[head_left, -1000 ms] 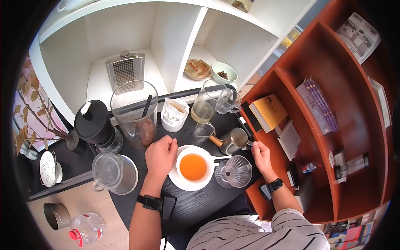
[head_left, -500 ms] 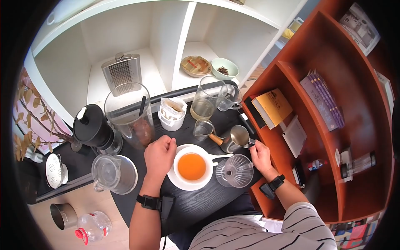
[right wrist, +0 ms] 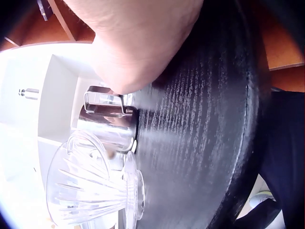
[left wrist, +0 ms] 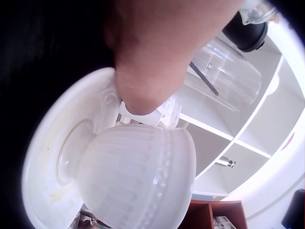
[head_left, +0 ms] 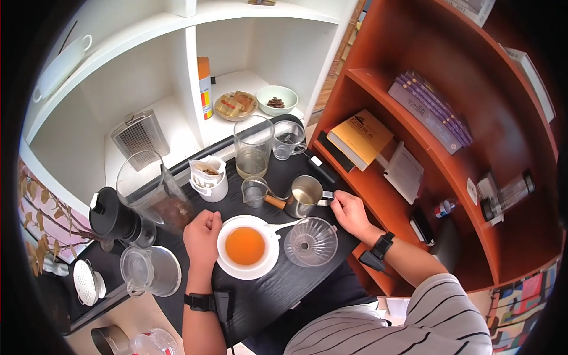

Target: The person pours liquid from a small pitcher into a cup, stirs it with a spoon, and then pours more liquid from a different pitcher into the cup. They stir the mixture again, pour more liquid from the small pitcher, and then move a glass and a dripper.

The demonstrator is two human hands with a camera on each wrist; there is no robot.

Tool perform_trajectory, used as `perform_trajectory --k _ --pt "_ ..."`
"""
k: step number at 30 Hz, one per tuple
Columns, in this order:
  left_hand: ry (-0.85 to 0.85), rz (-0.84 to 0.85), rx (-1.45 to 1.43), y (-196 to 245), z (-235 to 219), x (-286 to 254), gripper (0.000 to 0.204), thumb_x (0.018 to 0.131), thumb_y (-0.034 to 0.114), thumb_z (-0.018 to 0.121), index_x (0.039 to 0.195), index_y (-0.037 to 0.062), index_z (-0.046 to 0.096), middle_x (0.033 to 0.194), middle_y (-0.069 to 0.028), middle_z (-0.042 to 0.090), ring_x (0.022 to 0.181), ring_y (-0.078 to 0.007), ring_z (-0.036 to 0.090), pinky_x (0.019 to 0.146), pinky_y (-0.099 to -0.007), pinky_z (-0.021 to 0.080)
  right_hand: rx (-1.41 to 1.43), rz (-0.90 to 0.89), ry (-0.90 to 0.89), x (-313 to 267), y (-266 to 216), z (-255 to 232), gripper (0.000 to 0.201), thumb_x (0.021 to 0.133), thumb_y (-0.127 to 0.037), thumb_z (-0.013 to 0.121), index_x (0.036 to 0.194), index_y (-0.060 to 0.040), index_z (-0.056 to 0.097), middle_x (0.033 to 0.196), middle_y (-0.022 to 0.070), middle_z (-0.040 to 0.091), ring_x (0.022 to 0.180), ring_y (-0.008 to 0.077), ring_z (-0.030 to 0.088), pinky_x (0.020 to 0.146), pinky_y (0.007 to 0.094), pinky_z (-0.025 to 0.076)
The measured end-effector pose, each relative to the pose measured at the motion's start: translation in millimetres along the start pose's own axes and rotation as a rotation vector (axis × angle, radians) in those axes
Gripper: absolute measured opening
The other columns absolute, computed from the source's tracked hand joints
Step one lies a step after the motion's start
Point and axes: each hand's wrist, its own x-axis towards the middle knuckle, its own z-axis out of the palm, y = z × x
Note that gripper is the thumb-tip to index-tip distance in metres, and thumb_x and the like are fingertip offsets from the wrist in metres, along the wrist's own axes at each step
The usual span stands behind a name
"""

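In the head view my left hand (head_left: 202, 236) rests as a loose fist on the black table, right beside a white saucer (head_left: 267, 272) bearing a white cup of orange-brown tea (head_left: 245, 245). The left wrist view shows the ribbed outside of the cup (left wrist: 133, 176), with the hand overlapping the saucer's edge. My right hand (head_left: 353, 214), its fingers curled, lies at the handle of a steel milk pitcher (head_left: 303, 198). The handle's loop shows unheld in the right wrist view. A clear ribbed coffee dripper (head_left: 311, 242) stands between pitcher and saucer.
Behind stand a wooden-handled small glass pot (head_left: 254, 192), a white cup with a drip bag (head_left: 210, 183), glass jugs (head_left: 254, 145) and a tall clear vessel (head_left: 154, 189). Leftward are a black grinder (head_left: 112, 213) and a lidded jug (head_left: 151, 272). Shelves (head_left: 355, 74) border the table.
The head view has turned rightward, so the table things sit further left and an orange-capped can shows on the shelf. Both hands keep their places beside the saucer and the pitcher.
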Motion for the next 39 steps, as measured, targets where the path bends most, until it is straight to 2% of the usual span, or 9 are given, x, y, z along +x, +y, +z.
perform_trajectory --k 8,12,13,21,25,39 --pt "-0.006 -0.005 0.001 3 -1 0 0.03 0.101 0.022 0.072 0.08 0.001 0.069 0.062 -0.0093 0.064 0.053 -0.0164 0.059 0.057 -0.0351 0.046 -0.039 -0.013 -0.02 1 -1 -1 0.021 0.103 -0.02 0.061 0.091 -0.0029 0.061 0.087 0.0186 0.066 0.083 0.0436 0.068 0.072 0.0529 0.054" --pt "-0.025 0.0 -0.085 -7 2 1 0.03 0.103 0.02 0.072 0.079 0.001 0.068 0.06 -0.0048 0.063 0.053 -0.0082 0.054 0.054 -0.0302 0.042 -0.045 -0.011 -0.039 0 1 -1 0.019 0.103 -0.02 0.061 0.094 -0.0036 0.063 0.088 0.0178 0.067 0.083 0.0422 0.068 0.073 0.053 0.055" --pt "-0.043 -0.009 -0.112 -8 2 2 0.031 0.104 0.018 0.071 0.078 0.0007 0.066 0.06 -0.0006 0.06 0.056 -0.0039 0.051 0.053 -0.0273 0.039 -0.046 -0.025 -0.036 0 1 -1 0.019 0.103 -0.02 0.061 0.094 -0.0038 0.064 0.089 0.0173 0.068 0.083 0.042 0.068 0.073 0.0527 0.055" --pt "-0.043 -0.014 -0.208 -19 6 2 0.032 0.107 0.015 0.069 0.079 0.0002 0.063 0.063 0.0063 0.052 0.06 -0.0011 0.041 0.053 -0.0246 0.033 -0.029 -0.046 -0.042 1 4 -3 0.019 0.103 -0.019 0.06 0.094 -0.0033 0.065 0.087 0.0163 0.067 0.081 0.0412 0.068 0.072 0.0514 0.054" --pt "-0.057 -0.042 -0.193 -11 3 0 0.032 0.107 0.016 0.069 0.08 0.0003 0.064 0.064 0.008 0.049 0.061 -0.0007 0.039 0.053 -0.0243 0.031 -0.003 -0.041 -0.046 2 4 -2 0.018 0.102 -0.019 0.062 0.093 -0.0034 0.065 0.087 0.0164 0.067 0.081 0.0414 0.068 0.071 0.0504 0.055" --pt "-0.031 -0.149 -0.202 -4 4 -6 0.03 0.107 0.016 0.07 0.082 0.0007 0.066 0.066 0.0092 0.052 0.062 0.0005 0.04 0.054 -0.022 0.032 0.032 -0.008 -0.072 5 5 -4 0.018 0.103 -0.019 0.062 0.092 -0.0042 0.063 0.085 0.0152 0.065 0.077 0.0396 0.067 0.068 0.0486 0.053"
